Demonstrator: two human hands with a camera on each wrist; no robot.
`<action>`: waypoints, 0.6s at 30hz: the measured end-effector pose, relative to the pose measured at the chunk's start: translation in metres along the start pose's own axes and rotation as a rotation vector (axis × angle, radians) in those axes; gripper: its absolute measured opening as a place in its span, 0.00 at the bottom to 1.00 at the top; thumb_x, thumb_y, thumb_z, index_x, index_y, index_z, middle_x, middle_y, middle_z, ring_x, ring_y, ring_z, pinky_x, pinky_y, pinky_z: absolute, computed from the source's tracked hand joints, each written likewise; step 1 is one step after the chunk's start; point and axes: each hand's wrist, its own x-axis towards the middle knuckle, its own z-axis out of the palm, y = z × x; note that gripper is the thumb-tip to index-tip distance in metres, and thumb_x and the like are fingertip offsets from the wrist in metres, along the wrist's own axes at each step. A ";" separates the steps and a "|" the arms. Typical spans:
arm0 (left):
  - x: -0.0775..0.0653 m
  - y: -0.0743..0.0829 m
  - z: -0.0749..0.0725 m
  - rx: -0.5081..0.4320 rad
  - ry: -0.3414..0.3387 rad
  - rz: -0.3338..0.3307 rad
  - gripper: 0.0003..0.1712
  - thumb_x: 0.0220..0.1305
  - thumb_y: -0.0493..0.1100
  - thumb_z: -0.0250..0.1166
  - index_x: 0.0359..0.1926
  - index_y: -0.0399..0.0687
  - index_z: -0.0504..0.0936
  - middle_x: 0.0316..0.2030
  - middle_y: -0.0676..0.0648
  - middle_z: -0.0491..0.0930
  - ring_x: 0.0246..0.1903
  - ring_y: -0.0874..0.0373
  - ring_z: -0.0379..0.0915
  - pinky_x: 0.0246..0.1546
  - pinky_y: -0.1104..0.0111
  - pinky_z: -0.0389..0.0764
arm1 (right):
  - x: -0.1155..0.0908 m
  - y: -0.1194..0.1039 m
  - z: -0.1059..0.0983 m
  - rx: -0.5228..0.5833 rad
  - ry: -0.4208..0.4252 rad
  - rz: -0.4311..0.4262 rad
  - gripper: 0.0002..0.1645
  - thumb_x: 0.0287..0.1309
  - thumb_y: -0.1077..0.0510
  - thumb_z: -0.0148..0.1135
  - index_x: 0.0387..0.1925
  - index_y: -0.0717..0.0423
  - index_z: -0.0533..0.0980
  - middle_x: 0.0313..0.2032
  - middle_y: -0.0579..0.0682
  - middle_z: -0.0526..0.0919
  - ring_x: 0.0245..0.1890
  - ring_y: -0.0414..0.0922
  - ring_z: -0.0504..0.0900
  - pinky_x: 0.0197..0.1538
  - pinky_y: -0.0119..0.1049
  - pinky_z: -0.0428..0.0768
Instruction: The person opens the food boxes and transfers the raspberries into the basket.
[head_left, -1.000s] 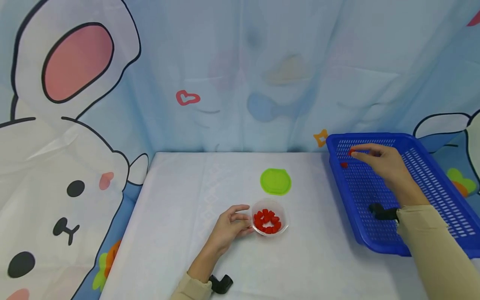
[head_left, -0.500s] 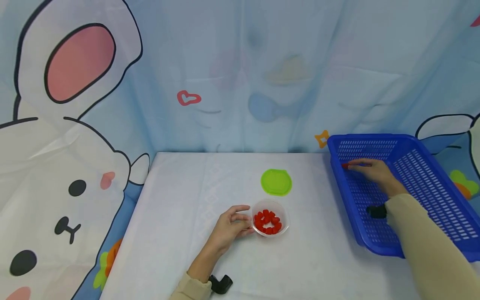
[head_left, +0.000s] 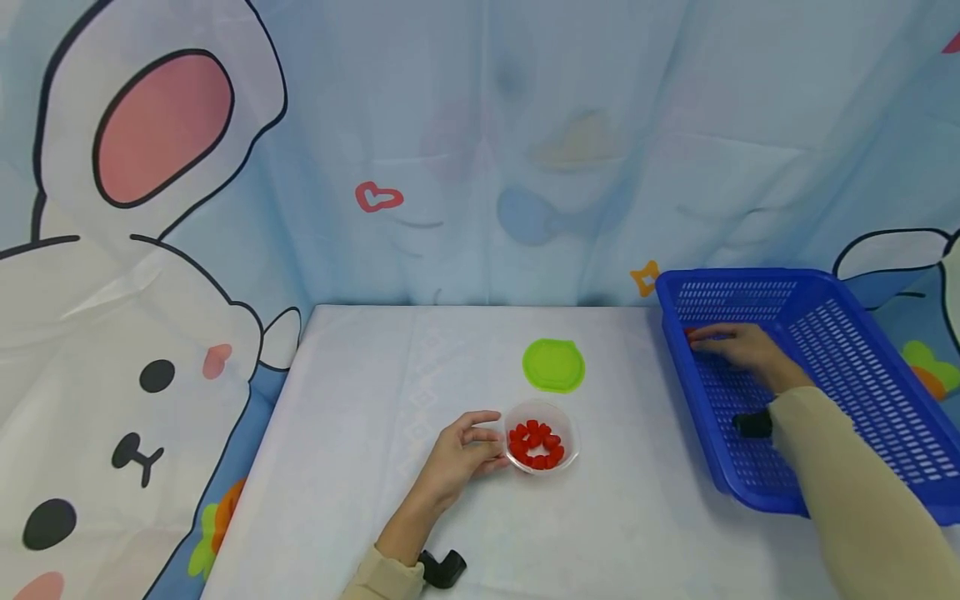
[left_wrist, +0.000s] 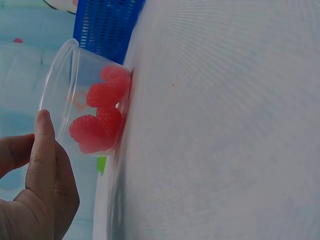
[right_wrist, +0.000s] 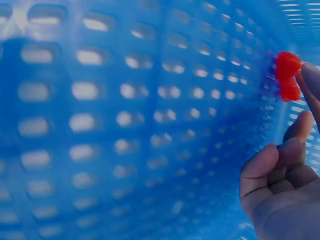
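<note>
A clear plastic cup (head_left: pixel 558 417) stands upright on the white table, with several red raspberries (head_left: pixel 535 443) inside. My left hand (head_left: pixel 467 457) touches the cup's left side; in the left wrist view its fingertip (left_wrist: pixel 44 119) lies at the rim. Inside the blue basket (head_left: pixel 693 442), my right hand (head_left: pixel 738 348) pinches a raspberry (right_wrist: pixel 287 64) near the left wall. A second raspberry (right_wrist: pixel 289 92) sits right against it in the right wrist view. From the head view, the fingers mostly hide both. The other fingers of that hand are curled.
Behind the cup lies a green lid (head_left: pixel 553 365) flat on the white table (head_left: pixel 352 400). The blue basket has raised, slotted walls and stands at the table's right. A printed curtain (head_left: pixel 465 100) hangs along the back edge.
My right hand has lowered a raspberry from above the basket down beside the other one and slid slightly toward the wall. The left hand and cup stay in place.
</note>
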 end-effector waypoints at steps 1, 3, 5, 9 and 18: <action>0.000 0.000 0.000 0.000 0.000 -0.001 0.23 0.57 0.29 0.63 0.55 0.40 0.71 0.38 0.37 0.74 0.34 0.50 0.78 0.39 0.58 0.81 | -0.003 -0.004 -0.002 0.001 -0.009 -0.007 0.37 0.54 0.41 0.63 0.58 0.61 0.69 0.64 0.67 0.54 0.61 0.65 0.54 0.49 0.62 0.68; 0.000 0.000 0.000 0.002 0.002 -0.003 0.24 0.57 0.30 0.63 0.55 0.40 0.71 0.38 0.37 0.74 0.34 0.50 0.78 0.39 0.58 0.81 | -0.009 -0.013 -0.005 -0.010 -0.007 -0.041 0.37 0.55 0.40 0.61 0.58 0.61 0.69 0.65 0.67 0.54 0.62 0.65 0.53 0.50 0.63 0.67; 0.001 -0.001 -0.001 0.000 0.005 -0.007 0.24 0.57 0.30 0.63 0.55 0.40 0.72 0.38 0.38 0.74 0.34 0.49 0.78 0.39 0.58 0.81 | -0.017 -0.023 -0.008 -0.029 0.011 -0.083 0.37 0.56 0.39 0.59 0.58 0.61 0.70 0.64 0.66 0.55 0.62 0.65 0.53 0.49 0.61 0.68; 0.000 -0.001 0.000 -0.005 0.009 -0.009 0.24 0.56 0.30 0.64 0.55 0.40 0.72 0.38 0.38 0.74 0.34 0.49 0.78 0.39 0.58 0.81 | -0.038 -0.047 -0.012 -0.048 0.036 -0.149 0.40 0.55 0.35 0.56 0.59 0.60 0.69 0.63 0.64 0.59 0.61 0.64 0.55 0.52 0.64 0.64; -0.001 0.000 0.001 0.003 0.002 -0.005 0.25 0.56 0.30 0.64 0.55 0.41 0.72 0.38 0.38 0.74 0.33 0.50 0.78 0.39 0.58 0.81 | -0.102 -0.105 0.007 -0.049 0.072 -0.248 0.35 0.54 0.34 0.56 0.55 0.52 0.74 0.46 0.58 0.74 0.44 0.52 0.69 0.42 0.48 0.71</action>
